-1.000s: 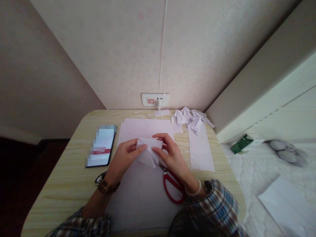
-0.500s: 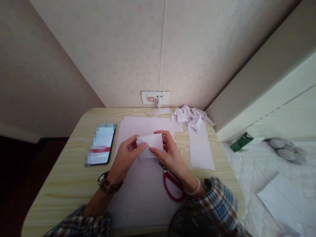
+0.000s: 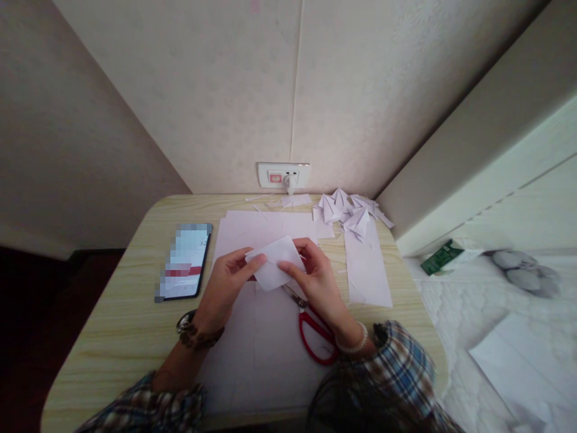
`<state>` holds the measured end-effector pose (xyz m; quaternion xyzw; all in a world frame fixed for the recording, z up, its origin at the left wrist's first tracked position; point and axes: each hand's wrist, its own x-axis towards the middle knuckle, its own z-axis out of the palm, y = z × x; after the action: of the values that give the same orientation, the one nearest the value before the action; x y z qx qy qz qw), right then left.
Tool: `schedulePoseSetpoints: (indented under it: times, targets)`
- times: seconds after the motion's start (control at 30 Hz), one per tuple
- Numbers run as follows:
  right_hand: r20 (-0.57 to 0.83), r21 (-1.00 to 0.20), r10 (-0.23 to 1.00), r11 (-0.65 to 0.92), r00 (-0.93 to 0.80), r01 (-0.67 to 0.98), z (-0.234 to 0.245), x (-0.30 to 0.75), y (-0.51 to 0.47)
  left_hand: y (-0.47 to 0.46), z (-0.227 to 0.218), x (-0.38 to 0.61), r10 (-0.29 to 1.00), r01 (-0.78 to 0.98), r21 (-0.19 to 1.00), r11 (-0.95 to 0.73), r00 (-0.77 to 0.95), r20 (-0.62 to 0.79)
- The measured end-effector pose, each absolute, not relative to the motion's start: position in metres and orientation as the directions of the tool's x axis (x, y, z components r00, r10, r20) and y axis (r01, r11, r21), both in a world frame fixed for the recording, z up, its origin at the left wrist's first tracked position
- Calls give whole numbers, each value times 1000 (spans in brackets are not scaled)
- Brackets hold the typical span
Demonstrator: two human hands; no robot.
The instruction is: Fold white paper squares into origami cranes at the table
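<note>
A small piece of white paper (image 3: 276, 273) is held between both my hands, above larger white sheets (image 3: 243, 355) on the table. My left hand (image 3: 228, 279) pinches its left side, thumb on the face toward me. On the right side my right hand (image 3: 313, 273) grips it the same way, with its fingers behind the paper. Whether the paper has a fold is hard to make out. Red-handled scissors (image 3: 318, 340) lie on the sheets just below my right hand, their blades partly under it.
At left on the table (image 3: 112, 325) lies a phone (image 3: 186, 264) with its screen lit. Several folded paper pieces (image 3: 349, 210) are heaped at the back right, beside a paper strip (image 3: 367, 270). A wall socket (image 3: 283, 175) holds a plug. A green-and-white carton (image 3: 444, 257) lies off the table's right.
The small paper has been turned in my hands: its level top edge is now tilted, with a corner pointing up. My hands stay in nearly the same place.
</note>
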<state>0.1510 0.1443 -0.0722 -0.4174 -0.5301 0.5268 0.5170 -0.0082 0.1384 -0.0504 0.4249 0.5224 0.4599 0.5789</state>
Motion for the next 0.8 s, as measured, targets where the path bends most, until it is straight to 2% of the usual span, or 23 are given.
schedulePoseSetpoints:
  times: [0.17, 0.37, 0.6, 0.8]
  targets:
    - [85, -996, 990, 88, -111, 22, -71, 155, 146, 139, -52, -10, 975, -114, 969, 220, 49, -216]
    - [158, -968, 977, 182, -142, 174, -67, 157, 146, 142, -48, -9, 966, -67, 965, 255, 62, -251]
    - [207, -975, 977, 210, -42, 78, -74, 154, 144, 141, -47, -9, 972, 8, 972, 236, 4, -236]
    - [283, -944, 956, 292, -78, 154, -69, 156, 144, 142, -46, -9, 963, -37, 964, 262, -55, -264]
